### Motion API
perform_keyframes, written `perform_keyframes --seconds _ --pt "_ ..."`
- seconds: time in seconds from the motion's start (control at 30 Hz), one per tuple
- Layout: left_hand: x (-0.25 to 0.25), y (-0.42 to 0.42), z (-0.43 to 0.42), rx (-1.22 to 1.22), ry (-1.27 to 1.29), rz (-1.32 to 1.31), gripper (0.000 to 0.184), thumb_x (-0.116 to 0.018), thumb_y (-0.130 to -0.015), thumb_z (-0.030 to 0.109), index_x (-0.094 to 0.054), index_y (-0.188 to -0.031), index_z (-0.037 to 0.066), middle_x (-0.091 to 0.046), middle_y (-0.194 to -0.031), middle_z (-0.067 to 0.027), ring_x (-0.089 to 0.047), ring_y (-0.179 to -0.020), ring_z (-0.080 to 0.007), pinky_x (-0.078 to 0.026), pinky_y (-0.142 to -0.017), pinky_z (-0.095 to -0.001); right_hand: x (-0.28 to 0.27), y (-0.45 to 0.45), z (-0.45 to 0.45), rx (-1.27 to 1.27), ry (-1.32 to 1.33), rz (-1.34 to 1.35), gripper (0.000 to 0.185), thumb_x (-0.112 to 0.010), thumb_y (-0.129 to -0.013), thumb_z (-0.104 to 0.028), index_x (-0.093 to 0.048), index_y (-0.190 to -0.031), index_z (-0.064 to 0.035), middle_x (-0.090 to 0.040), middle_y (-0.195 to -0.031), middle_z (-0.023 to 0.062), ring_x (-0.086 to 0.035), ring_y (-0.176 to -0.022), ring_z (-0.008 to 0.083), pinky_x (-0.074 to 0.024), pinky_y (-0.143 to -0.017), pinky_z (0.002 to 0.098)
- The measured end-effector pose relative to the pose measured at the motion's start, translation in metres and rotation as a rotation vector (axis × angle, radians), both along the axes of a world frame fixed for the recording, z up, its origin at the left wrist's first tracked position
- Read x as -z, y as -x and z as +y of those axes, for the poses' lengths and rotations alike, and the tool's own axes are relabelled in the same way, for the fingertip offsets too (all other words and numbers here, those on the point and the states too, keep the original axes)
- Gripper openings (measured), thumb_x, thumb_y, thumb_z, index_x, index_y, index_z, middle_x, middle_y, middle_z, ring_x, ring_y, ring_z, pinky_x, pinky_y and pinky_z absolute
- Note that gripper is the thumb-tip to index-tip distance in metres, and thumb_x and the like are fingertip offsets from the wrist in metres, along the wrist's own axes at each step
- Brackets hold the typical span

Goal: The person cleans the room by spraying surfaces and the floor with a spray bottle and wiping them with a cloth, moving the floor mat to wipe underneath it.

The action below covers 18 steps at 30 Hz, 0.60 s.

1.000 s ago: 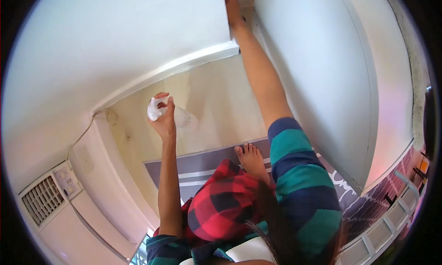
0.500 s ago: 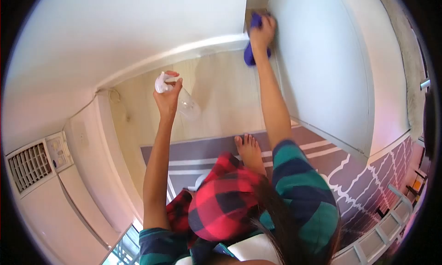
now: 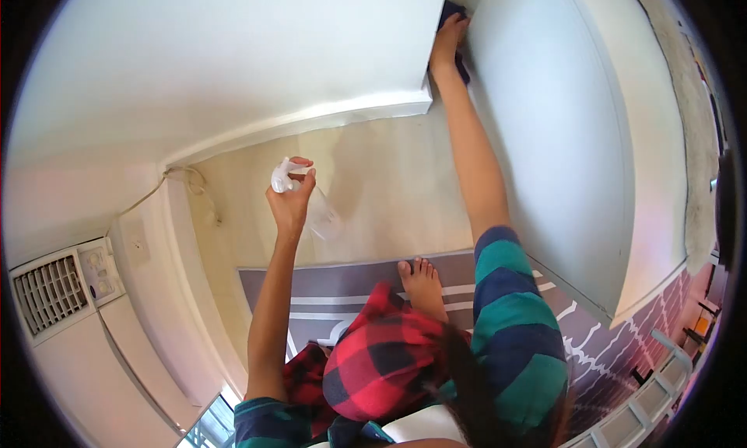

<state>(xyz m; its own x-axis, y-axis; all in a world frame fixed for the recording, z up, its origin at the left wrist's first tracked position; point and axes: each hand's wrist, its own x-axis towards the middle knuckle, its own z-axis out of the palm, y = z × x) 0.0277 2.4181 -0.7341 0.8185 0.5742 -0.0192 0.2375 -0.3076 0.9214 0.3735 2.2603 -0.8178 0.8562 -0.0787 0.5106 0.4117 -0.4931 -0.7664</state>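
Observation:
My left hand [image 3: 291, 201] is wrapped round the neck of a clear spray bottle [image 3: 325, 218] with a white trigger head, held over the pale wooden floor [image 3: 381, 168]. Far forward, my right hand [image 3: 449, 43] reaches into the narrow gap between the white wall and the light grey-blue panel. It presses on a dark purple cloth [image 3: 452, 11], which shows on both sides of the hand. My fingers partly hide the cloth, and shadow darkens it.
A white wall [image 3: 257, 51] with a baseboard ends in a corner beside my right forearm. The grey-blue panel [image 3: 560, 137] stands to the right. A patterned grey mat [image 3: 342, 281] lies under my bare foot. An air conditioner [image 3: 50, 292] and a cord [image 3: 204, 185] are at left.
My right hand has pushed the cloth farther forward into the gap past the wall's corner. The spray bottle in my left hand appears slightly lower in view.

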Motion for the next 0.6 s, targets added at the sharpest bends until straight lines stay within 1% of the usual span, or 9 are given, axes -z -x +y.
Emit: perform_keyframes --seconds 0.07,0.13,0.27,0.4,0.47,0.5,0.53,0.57,0.6 --pt "-0.005 0.004 -0.001 -0.038 0.031 0.04 0.014 -0.063 -0.08 0.003 -0.06 -0.093 -0.001 -0.064 -0.091 -0.0063 -0.059 -0.069 -0.012 -0.049 -0.065 -0.0266 0.009 -0.043 -0.003 -0.144 0.069 0.284 0.049 -0.053 -0.083 -0.011 -0.041 -0.127 0.0063 -0.033 -0.132 0.0309 -0.034 -0.123 0.0421 -0.0268 -0.105 0.0414" --pt "-0.003 -0.001 0.003 -0.052 0.042 0.034 0.014 -0.063 -0.08 0.003 -0.061 -0.093 0.0 -0.064 -0.09 -0.0058 -0.058 -0.069 -0.0116 -0.048 -0.065 -0.0261 0.012 -0.051 -0.004 -0.252 0.088 0.416 0.045 -0.053 -0.082 -0.012 -0.046 -0.124 0.0028 -0.039 -0.126 0.0288 -0.04 -0.117 0.0404 -0.0307 -0.101 0.0403" --pt "0.0 0.0 -0.004 -0.033 0.043 0.002 0.013 -0.064 -0.08 0.002 -0.062 -0.092 0.001 -0.063 -0.089 -0.0045 -0.057 -0.069 -0.0107 -0.047 -0.065 -0.0249 0.029 -0.038 0.013 -0.316 0.104 0.354 0.037 -0.052 -0.081 -0.015 -0.056 -0.116 -0.0041 -0.052 -0.114 0.0246 -0.051 -0.107 0.0371 -0.0385 -0.094 0.0382" --pt "-0.002 -0.004 -0.009 -0.018 0.06 -0.008 0.013 -0.065 -0.079 0.002 -0.063 -0.092 0.002 -0.063 -0.088 -0.0028 -0.057 -0.068 -0.0095 -0.046 -0.064 -0.024 0.039 -0.025 0.009 -0.346 0.041 0.376 0.033 -0.051 -0.08 -0.018 -0.066 -0.109 -0.0111 -0.064 -0.102 0.0204 -0.062 -0.097 0.0337 -0.0463 -0.087 0.0361" --pt "-0.001 -0.005 -0.008 -0.017 0.05 -0.004 0.013 -0.065 -0.078 0.0 -0.062 -0.09 0.001 -0.063 -0.089 -0.002 -0.055 -0.066 -0.0081 -0.045 -0.06 -0.0234 0.013 -0.006 -0.013 -0.321 -0.02 0.488 0.035 -0.05 -0.078 -0.016 -0.066 -0.109 -0.0149 -0.065 -0.099 0.0203 -0.062 -0.094 0.0346 -0.0466 -0.086 0.038" --pt "0.001 -0.005 -0.007 -0.005 0.05 -0.001 0.012 -0.065 -0.078 -0.001 -0.062 -0.09 0.001 -0.063 -0.089 -0.0016 -0.054 -0.064 -0.0074 -0.044 -0.058 -0.0231 -0.021 0.014 -0.023 -0.27 0.047 0.631 0.033 -0.047 -0.077 -0.017 -0.068 -0.102 -0.0086 -0.065 -0.097 0.023 -0.062 -0.092 0.0368 -0.0469 -0.086 0.0415" --pt "0.002 -0.005 -0.009 0.0 0.049 -0.017 0.012 -0.065 -0.078 -0.001 -0.062 -0.089 0.001 -0.063 -0.089 -0.0016 -0.054 -0.064 -0.0072 -0.044 -0.058 -0.0229 -0.011 0.002 -0.033 -0.306 0.2 0.681 0.032 -0.048 -0.078 -0.02 -0.067 -0.097 -0.0019 -0.062 -0.103 0.0266 -0.062 -0.09 0.04 -0.0475 -0.084 0.0446" --pt "0.003 -0.006 -0.009 0.004 0.049 -0.046 0.012 -0.065 -0.078 -0.001 -0.062 -0.089 0.001 -0.063 -0.088 -0.0016 -0.054 -0.064 -0.0071 -0.044 -0.058 -0.0226 0.001 -0.003 -0.039 -0.144 0.227 0.605 0.034 -0.05 -0.078 -0.021 -0.066 -0.098 0.0005 -0.062 -0.099 0.0277 -0.062 -0.088 0.0408 -0.0475 -0.084 0.0455" --pt "0.005 -0.008 -0.01 0.004 0.053 -0.07 0.012 -0.065 -0.078 -0.001 -0.062 -0.089 0.001 -0.062 -0.088 -0.0016 -0.054 -0.064 -0.0069 -0.044 -0.058 -0.0224 -0.012 0.015 -0.036 0.013 0.256 0.533 0.036 -0.051 -0.078 -0.022 -0.064 -0.1 0.0029 -0.062 -0.095 0.0289 -0.062 -0.086 0.0416 -0.0475 -0.084 0.0464"
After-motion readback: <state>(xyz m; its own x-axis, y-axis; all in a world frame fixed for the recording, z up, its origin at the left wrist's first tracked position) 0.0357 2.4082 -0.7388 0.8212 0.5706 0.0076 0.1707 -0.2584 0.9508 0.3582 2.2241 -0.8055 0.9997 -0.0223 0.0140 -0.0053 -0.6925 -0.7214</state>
